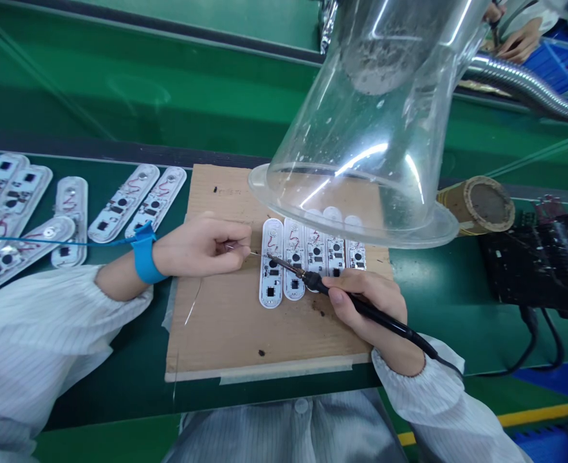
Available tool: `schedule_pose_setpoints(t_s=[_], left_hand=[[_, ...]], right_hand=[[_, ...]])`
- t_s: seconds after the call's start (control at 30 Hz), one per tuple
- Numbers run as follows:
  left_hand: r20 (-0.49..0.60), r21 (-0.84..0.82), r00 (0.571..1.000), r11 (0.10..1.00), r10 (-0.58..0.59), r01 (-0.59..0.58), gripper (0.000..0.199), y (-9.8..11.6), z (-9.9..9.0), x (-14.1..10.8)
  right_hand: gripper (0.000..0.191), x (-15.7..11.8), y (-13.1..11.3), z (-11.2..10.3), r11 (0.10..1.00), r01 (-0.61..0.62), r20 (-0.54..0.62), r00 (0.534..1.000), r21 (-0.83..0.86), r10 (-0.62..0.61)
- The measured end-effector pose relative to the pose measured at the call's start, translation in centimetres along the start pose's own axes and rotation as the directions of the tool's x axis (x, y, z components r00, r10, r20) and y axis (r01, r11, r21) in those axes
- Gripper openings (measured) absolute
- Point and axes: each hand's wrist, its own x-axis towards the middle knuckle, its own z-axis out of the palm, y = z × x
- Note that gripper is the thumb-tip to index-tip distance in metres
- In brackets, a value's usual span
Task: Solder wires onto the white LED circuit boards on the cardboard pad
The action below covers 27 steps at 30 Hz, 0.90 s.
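My left hand [216,245], with a blue strap round its wrist, pinches a thin solder wire [193,302]; the wire's end reaches toward the leftmost board. In my right hand [365,299] is a black soldering iron [380,316], its tip at that board's upper middle. The leftmost white oval circuit board [271,280] lies on a brown cardboard sheet [220,341], beside several similar boards [294,257] in a row. Whether the tip touches the board cannot be made out.
A clear fume hood [361,148] hangs over the back of the cardboard. More boards [124,202] lie on the left. At right are a brown roll [486,206] and a black device [534,263]. Another person's hand [520,42] shows at top right.
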Motion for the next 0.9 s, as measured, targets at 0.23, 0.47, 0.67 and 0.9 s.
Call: schedule_pose_setpoints(t_s=[0.23,0.47,0.67,0.9], left_hand=[[-0.011,0.007,1.000,1.000,-0.002,0.002,0.019,-0.1,-0.1,-0.1],[-0.067,-0.148,0.998,0.989,-0.017,0.007,0.023,0.3,0.1,-0.2],[-0.006,-0.182,0.999,0.983,-0.033,0.031,0.023,0.5,0.4,-0.2],[-0.001,-0.121,0.997,0.990,-0.071,0.071,0.024,0.8,0.6,0.1]], right_hand=[[0.008,-0.4,0.5,-0.1,1.000,-0.005,0.019,1.000,0.011,0.005],[0.008,-0.7,1.1,0.1,0.981,-0.156,-0.029,0.987,0.118,0.161],[0.008,-0.6,1.2,0.0,0.963,-0.202,-0.052,0.975,0.181,0.214],[0.023,-1.2,1.4,-0.6,0.952,-0.177,-0.202,0.952,0.249,0.230]])
